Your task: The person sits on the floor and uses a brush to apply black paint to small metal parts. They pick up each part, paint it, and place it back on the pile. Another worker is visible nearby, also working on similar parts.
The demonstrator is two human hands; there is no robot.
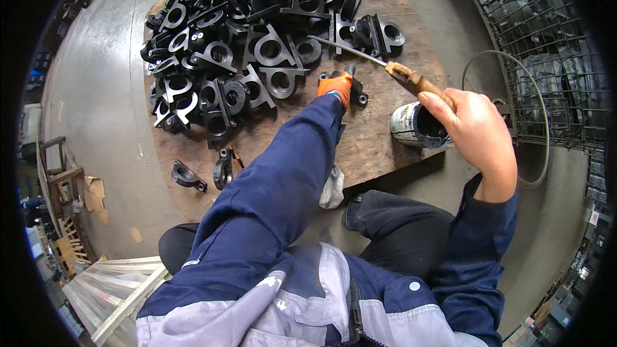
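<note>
**Left grip (337, 88) closed on a dark part (358, 83) while right grip (481, 125) held a tool (405, 76)**

The dark part sat on the wooden bench (379, 154), directly under and just right of the orange-gloved left grip, whose fingers were wrapped over it, hiding much of its shape. The bare right grip was clenched around the tool's wooden handle. The tool's thin metal shaft slanted up and leftward, its tip near the pile of black parts (270, 48), beyond the dark part.

A can (405, 125) with dark-stained insides stood near the bench's edge, between the dark part and the right grip, partly covered by that grip. The pile crowded the far left, and an upright group of brackets (379, 33) stood past the shaft. Two loose rings (203, 175) lay near the left sleeve (270, 180). A wire cage (533, 51) rose beyond the bench at right.
</note>
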